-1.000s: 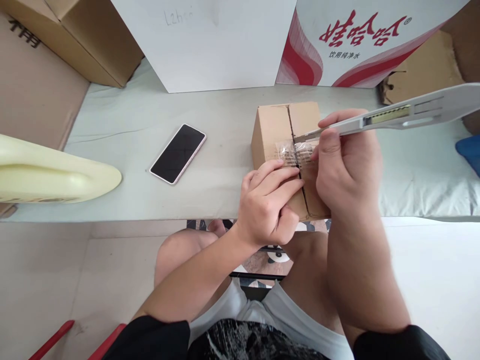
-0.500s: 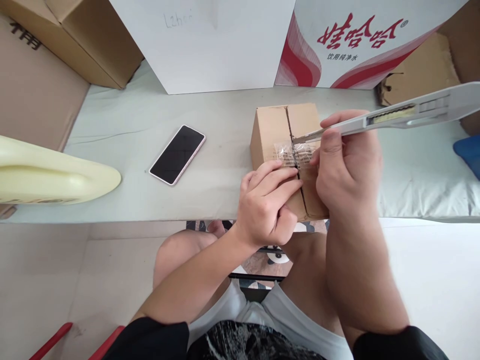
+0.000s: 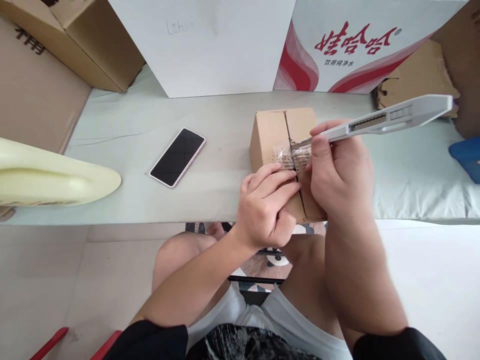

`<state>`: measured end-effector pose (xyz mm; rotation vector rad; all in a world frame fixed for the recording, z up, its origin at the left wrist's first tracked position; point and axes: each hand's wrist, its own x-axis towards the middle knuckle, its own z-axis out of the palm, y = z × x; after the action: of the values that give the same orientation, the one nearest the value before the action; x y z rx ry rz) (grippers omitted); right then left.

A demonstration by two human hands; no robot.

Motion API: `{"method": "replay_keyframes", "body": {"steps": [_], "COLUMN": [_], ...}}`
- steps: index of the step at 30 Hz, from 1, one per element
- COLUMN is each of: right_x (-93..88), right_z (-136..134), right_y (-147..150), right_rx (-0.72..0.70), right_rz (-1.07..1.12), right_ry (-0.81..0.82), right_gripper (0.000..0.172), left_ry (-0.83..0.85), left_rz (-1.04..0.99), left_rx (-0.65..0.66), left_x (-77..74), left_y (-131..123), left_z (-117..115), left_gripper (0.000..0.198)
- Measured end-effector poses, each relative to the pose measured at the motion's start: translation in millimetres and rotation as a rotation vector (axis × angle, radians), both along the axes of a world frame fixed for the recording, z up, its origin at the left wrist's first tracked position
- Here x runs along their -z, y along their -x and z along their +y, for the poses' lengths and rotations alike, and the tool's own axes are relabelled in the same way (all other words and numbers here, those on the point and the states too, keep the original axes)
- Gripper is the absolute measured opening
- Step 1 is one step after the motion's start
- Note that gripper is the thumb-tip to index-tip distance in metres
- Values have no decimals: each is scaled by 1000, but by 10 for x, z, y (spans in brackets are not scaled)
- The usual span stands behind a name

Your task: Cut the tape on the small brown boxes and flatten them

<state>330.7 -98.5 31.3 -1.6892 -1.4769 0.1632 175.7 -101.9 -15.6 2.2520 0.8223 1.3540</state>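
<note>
Knife (image 3: 369, 123) aslant in right hand (image 3: 341, 172), left hand (image 3: 264, 210) palm-down on small carton (image 3: 269, 131).

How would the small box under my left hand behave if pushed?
The small box would probably slide, not roll, given its flat sides. Its top might flex slightly along the center seam, where two flaps meet.

A rectangular black-screened phone (image 3: 177, 157) with a pale rim lies on pale grey-green cloth (image 3: 157, 204), near a smooth, rounded, pale-yellow object (image 3: 56, 172). Beyond stands a white panel (image 3: 213, 55) bearing faint handwriting, just beside a white carton (image 3: 345, 50) with red lettering. A blue object (image 3: 467, 156) shows at the right edge.
</note>
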Motion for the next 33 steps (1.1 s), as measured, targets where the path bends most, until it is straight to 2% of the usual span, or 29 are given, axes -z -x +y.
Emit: {"method": "replay_keyframes", "body": {"steps": [8, 17, 29, 33], "right_x": [-25, 3, -56, -44], "right_z": [2, -56, -38, -48], "right_y": [27, 69, 51, 69], "right_rx": [29, 142, 71, 90], "right_rz": [22, 83, 7, 23], "right_ry": [14, -93, 8, -5], "right_gripper": [16, 38, 20, 22], "left_ry": [11, -14, 4, 9], "left_rz": [14, -19, -18, -3], "left_rx": [16, -2, 13, 18], "left_x": [-2, 7, 3, 1], "left_y": [25, 11, 8, 24], "left_z": [4, 12, 1, 6], "left_gripper": [40, 41, 40, 40]}}
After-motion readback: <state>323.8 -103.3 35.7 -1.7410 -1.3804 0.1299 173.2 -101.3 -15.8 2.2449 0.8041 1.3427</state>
